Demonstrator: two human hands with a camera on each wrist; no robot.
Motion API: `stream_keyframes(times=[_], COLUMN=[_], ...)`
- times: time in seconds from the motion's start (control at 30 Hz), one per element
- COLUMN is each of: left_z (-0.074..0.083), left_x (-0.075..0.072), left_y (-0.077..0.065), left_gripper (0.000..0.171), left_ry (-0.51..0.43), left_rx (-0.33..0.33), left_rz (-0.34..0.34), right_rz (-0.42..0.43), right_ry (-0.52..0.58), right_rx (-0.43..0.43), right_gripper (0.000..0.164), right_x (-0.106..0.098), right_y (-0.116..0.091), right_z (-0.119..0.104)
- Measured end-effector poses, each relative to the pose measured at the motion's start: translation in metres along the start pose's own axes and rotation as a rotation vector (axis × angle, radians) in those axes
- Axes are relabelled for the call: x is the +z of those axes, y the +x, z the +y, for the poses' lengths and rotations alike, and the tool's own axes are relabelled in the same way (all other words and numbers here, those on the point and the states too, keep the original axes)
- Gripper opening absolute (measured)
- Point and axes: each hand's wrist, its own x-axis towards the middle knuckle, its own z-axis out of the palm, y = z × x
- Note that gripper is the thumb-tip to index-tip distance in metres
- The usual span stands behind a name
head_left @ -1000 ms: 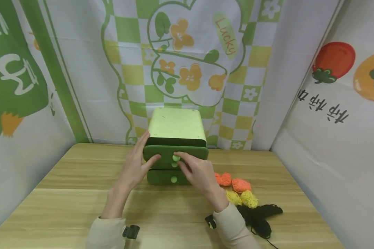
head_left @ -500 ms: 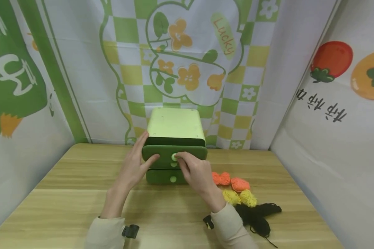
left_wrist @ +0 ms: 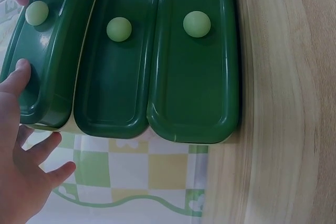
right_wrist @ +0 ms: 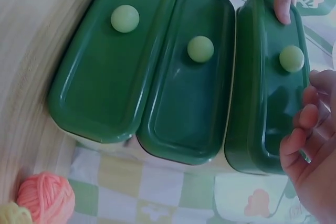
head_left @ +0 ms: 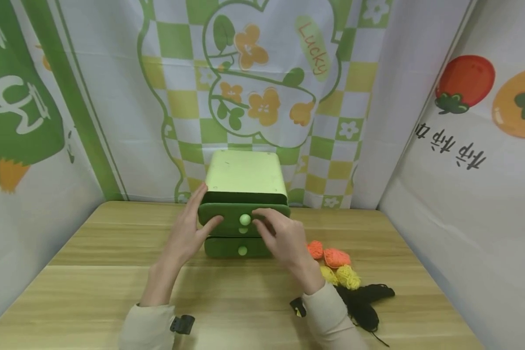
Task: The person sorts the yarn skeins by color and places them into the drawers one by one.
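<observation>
A small drawer cabinet with a pale green top (head_left: 246, 170) and three dark green drawers stands at the table's back. Its top drawer (left_wrist: 47, 72) is pulled partly out, and a dark gap shows above its front. My left hand (head_left: 186, 231) rests at the cabinet's left side, fingers fairly straight along the side and thumb touching the top drawer's front. Just right of the round top knob (head_left: 245, 219), my right hand (head_left: 284, 238) holds nothing, its fingers loosely bent and apart from the knob. The middle drawer (right_wrist: 191, 77) and the bottom drawer (right_wrist: 115, 72) are closed.
Right of the cabinet lie orange yarn balls (head_left: 337, 258), yellow yarn balls (head_left: 347, 277) and black yarn (head_left: 367, 311), partly behind the right forearm. The wooden table (head_left: 92, 287) is bounded by printed cloth walls (head_left: 350, 112) at the back and sides.
My right hand has let go of the top drawer's knob and moved slightly right, fingers spreading. The left hand stays at the cabinet's side, and the drawer looks about equally far out.
</observation>
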Motion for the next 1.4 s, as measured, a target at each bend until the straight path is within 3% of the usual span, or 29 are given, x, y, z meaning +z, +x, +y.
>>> stream_keyframes(times=[0.3,0.7,1.1,1.27,1.4], left_z=[0.001,0.0,0.002,0.001,0.0], left_x=[0.0,-0.003,0.001,0.001,-0.001], left_y=[0.001,0.0,0.003,0.002,0.001], left_gripper=[0.085,0.085,0.086,0.085,0.085], left_ry=[0.011,0.016,0.015,0.005,0.01], left_rx=[-0.017,-0.022,-0.03,-0.023,-0.024], left_rz=[-0.005,-0.002,-0.032,-0.016,-0.011], right_rz=[0.03,-0.071,-0.076,-0.073,-0.139], right_ry=[-0.008,-0.039,0.029,0.052,0.011], right_rx=[0.021,0.103,0.159,0.223,0.299], right_gripper=[0.014,0.006,0.005,0.007,0.007], right_x=[-0.014,-0.034,-0.052,-0.058,-0.063], right_y=[0.003,0.002,-0.006,-0.006,-0.008], right_z=[0.01,0.023,0.041,0.049,0.057])
